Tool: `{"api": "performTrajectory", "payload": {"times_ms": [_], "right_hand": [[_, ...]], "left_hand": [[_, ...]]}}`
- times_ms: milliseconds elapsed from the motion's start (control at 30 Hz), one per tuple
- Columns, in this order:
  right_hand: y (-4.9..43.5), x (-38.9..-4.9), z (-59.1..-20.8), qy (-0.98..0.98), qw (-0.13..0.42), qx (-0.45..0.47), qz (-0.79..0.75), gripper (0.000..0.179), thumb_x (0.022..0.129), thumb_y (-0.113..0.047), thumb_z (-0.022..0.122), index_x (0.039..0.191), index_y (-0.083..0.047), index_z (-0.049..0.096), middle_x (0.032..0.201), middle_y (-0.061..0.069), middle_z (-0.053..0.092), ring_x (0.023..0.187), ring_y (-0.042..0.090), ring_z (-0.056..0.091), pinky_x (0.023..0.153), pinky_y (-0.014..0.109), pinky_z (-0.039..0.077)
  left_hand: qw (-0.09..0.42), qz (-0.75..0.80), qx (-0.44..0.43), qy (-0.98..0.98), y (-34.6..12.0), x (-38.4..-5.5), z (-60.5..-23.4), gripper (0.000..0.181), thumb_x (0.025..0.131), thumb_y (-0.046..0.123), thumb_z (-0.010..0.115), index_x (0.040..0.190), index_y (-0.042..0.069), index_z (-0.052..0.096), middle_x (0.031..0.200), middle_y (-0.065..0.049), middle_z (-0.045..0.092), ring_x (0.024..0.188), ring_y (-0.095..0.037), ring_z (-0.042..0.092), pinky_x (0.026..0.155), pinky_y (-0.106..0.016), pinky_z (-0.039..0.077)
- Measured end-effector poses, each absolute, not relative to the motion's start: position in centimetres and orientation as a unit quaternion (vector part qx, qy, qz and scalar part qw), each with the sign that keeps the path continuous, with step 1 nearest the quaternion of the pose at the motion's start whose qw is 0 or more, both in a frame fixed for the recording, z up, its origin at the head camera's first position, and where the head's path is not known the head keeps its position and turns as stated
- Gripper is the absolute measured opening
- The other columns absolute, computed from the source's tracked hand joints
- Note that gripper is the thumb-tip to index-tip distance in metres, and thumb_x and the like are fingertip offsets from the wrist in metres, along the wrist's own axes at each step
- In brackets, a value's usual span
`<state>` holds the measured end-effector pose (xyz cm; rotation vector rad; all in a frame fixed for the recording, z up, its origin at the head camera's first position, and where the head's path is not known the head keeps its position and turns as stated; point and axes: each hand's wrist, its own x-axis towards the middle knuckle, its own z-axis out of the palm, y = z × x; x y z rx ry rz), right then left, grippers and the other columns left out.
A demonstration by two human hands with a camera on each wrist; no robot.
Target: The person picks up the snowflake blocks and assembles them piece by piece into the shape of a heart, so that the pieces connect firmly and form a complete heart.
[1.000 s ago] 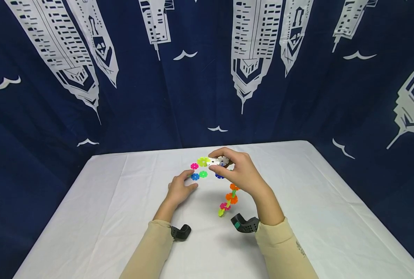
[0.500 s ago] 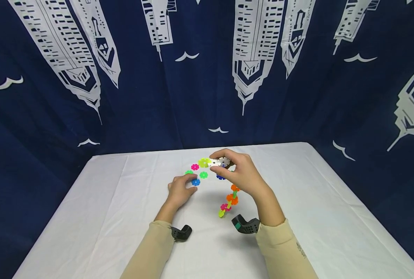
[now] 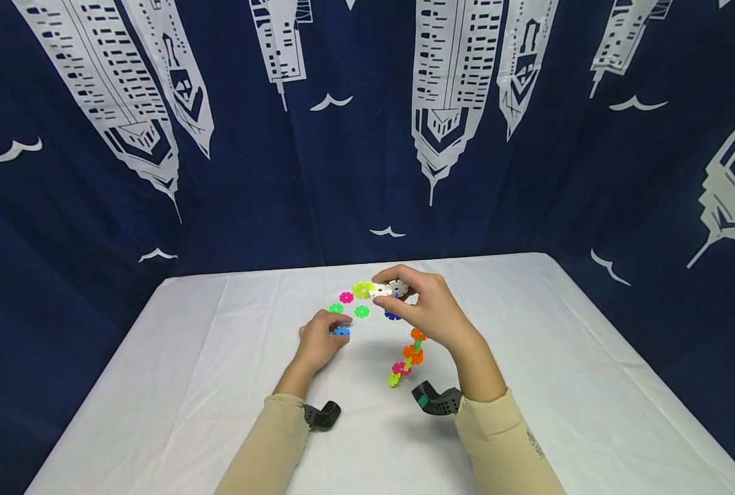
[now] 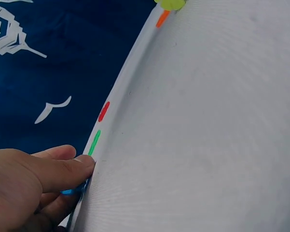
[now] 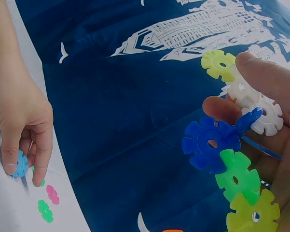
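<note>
My left hand [image 3: 320, 340] pinches a light blue snowflake disc [image 3: 341, 331] between thumb and fingers, low over the table. The same blue disc [image 5: 20, 164] appears tilted between the fingertips in the right wrist view. My right hand [image 3: 429, 302] holds a linked chain of snowflake discs by a white disc [image 3: 380, 290], raised off the table. From it the chain runs on through a dark blue disc [image 5: 212, 144], a green disc [image 5: 236, 178] and a yellow disc [image 5: 253, 215], down to orange [image 3: 413, 355] and pink discs. A yellow-green disc [image 3: 362, 289] forms the other end.
Loose discs lie on the white tablecloth [image 3: 188, 385] beyond my left hand: a pink one [image 3: 346, 297], a green one [image 3: 336, 309] and another green one [image 3: 361, 312]. A dark blue curtain [image 3: 311, 192] with white buildings hangs behind the table.
My left hand has drawn the light blue disc toward me and tilted it up from lying flat, now pinching it. The right hand and its chain have stayed nearly still.
</note>
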<state>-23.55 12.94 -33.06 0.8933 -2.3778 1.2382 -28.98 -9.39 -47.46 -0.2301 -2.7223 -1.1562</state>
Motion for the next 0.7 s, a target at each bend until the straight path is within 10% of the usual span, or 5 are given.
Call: {"api": "performTrajectory", "payload": {"times_ms": [367,700], "right_hand": [[13.2,-23.5,-32.9,-0.829,0.156,0.313,0.436,0.027,0.088,-0.019,0.078,0.113,-0.016,0.070,0.105,-0.001,0.075,0.073,0.009,0.066,0.072,0.029,0.056],[13.3,-23.5,-33.0,-0.827,0.158,0.315,0.437,0.027,0.087,-0.019,0.078,0.112,-0.015,0.070,0.104,0.003,0.075,0.072,0.008,0.065,0.073,0.026,0.055]], "left_hand": [[0.094,-0.460,-0.081,-0.879,-9.5,-28.9,-46.9,0.009,0.081,0.006,0.081,0.088,0.012,0.078,0.086,-0.003,0.073,0.080,-0.013,0.061,0.074,-0.028,0.050],[0.037,-0.655,-0.060,-0.752,-9.2,-28.8,-45.9,0.009,0.093,0.003,0.067,0.099,-0.002,0.062,0.092,-0.020,0.077,0.073,-0.020,0.076,0.063,-0.029,0.061]]}}
